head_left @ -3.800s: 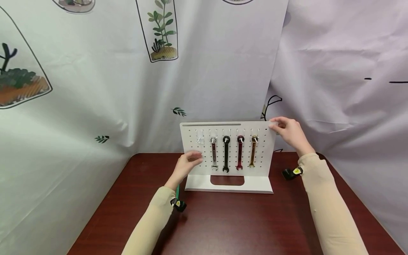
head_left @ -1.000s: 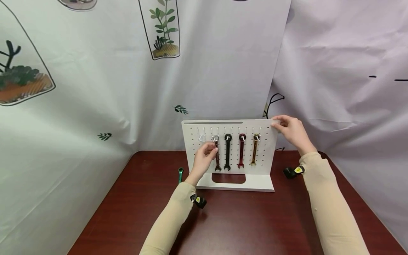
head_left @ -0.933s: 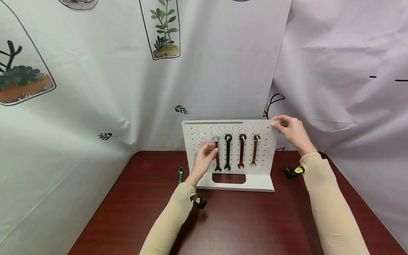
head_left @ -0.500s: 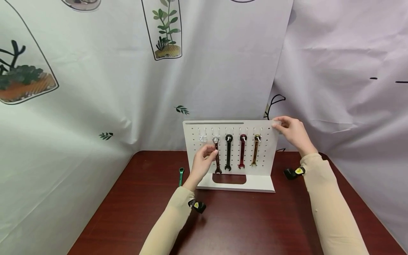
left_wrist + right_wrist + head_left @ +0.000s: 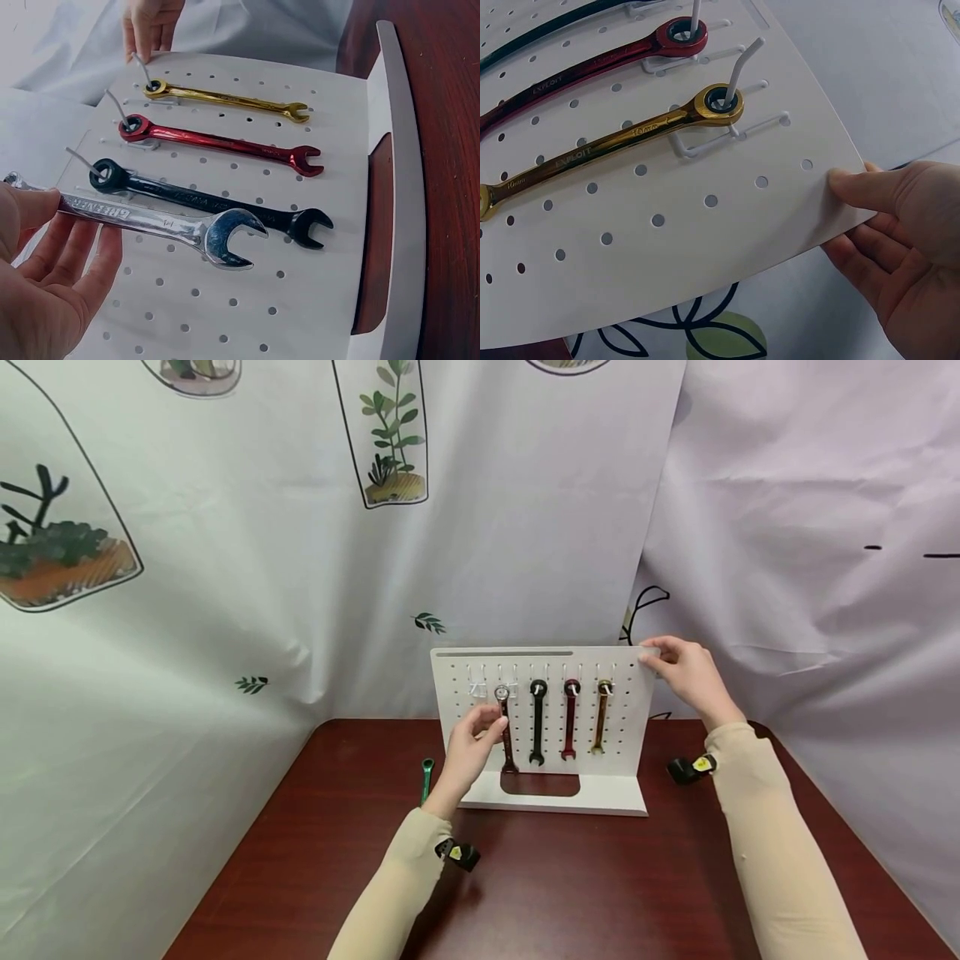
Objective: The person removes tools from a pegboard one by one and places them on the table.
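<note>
My left hand [image 5: 468, 750] pinches a silver combination wrench [image 5: 142, 217] by its shank between thumb and fingers. In the left wrist view the wrench is off any hook, its open end pointing toward the board's base. Behind it stands a white pegboard [image 5: 630, 735]. On its hooks hang a black wrench [image 5: 537, 722], a red wrench [image 5: 570, 722] and a gold wrench [image 5: 601, 718], by their ring ends. At the board's upper right corner, my right hand [image 5: 911, 232] grips the edge, thumb in front and fingers behind.
A green wrench [image 5: 427, 777] lies on the dark red table [image 5: 570, 885], left of the board's base and partly hidden by the left arm. Two hook spots [image 5: 477, 688] at the board's left carry no wrench. A patterned white curtain [image 5: 525, 552] hangs behind.
Earlier the left hand was left of the silver wrench, which hung on its hook. The hand took hold of it, lifted it off and drew it slightly left and down. The right hand stayed.
</note>
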The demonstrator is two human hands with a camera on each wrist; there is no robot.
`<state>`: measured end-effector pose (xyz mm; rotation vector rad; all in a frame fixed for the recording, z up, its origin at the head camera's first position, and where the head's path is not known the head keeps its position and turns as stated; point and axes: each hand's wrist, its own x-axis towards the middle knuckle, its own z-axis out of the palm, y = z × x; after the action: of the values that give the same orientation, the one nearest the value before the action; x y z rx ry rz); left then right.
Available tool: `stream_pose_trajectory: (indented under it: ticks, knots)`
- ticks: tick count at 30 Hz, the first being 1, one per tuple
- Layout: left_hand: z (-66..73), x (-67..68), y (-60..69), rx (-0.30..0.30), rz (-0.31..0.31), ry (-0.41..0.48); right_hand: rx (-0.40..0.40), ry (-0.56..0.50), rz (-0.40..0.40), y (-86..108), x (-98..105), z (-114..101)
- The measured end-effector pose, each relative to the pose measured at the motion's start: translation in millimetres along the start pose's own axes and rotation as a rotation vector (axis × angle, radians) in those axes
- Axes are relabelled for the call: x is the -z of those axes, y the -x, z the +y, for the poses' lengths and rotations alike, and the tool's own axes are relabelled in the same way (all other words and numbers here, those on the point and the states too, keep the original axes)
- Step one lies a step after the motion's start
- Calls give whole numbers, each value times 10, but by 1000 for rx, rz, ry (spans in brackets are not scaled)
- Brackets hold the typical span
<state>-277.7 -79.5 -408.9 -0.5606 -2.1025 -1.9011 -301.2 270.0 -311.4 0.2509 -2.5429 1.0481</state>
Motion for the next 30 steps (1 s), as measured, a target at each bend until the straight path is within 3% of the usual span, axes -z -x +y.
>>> stream_pose_trajectory:
  ticks: [11, 23, 30]
  knots:
    - [75, 244, -14, -59, 65, -29, 7, 11, 12, 9, -5, 10]
    - [197, 684, 79, -42, 146, -61, -17, 2, 2, 24, -23, 24]
    - [268, 939, 123, -82, 204, -74, -17, -5, 4, -6, -9, 2]
